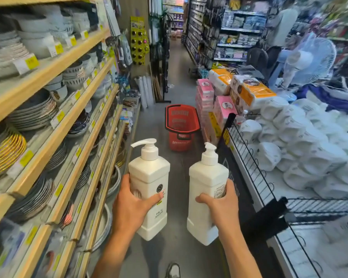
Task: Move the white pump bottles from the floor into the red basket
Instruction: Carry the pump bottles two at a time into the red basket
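I hold two white pump bottles upright above the aisle floor. My left hand (132,205) grips the left bottle (149,173) around its middle, thumb across the front label. My right hand (221,205) grips the right bottle (206,177) the same way. The red basket (181,125) stands on the grey floor farther down the aisle, ahead of both bottles, with nothing visible inside it. Its black handle lies along the rim.
Wooden shelves (54,109) stacked with plates and bowls run along the left. On the right, a wire-edged display (255,177) holds white packages, with pink and orange packs (225,97) beside the basket. A fan (309,59) and a person (283,25) are at the far right.
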### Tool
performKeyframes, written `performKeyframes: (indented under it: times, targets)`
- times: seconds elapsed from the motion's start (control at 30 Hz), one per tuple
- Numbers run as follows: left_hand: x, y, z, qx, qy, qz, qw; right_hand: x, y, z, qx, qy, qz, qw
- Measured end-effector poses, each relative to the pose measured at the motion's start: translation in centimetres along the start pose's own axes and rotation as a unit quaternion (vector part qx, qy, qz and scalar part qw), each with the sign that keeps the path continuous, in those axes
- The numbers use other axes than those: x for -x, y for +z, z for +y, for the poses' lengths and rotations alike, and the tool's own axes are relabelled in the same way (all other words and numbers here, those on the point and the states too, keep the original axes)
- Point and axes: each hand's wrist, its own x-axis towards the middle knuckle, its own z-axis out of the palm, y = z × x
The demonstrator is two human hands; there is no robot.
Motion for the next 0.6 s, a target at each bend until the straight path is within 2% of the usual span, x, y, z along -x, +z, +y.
performKeyframes:
  times: [0.27,0.6]
  targets:
    - [-10.9,3.6,1.0,-0.026,-0.045,0.004,0.999,-12.3,4.9,-1.5,-0.022,0.009,-0.021,0.999]
    - [-22.4,5.0,1.3,-0.044,-0.055,0.03,0.997,-24.8,10.3,-4.3,-0.021,0.005,-0.045,0.999]
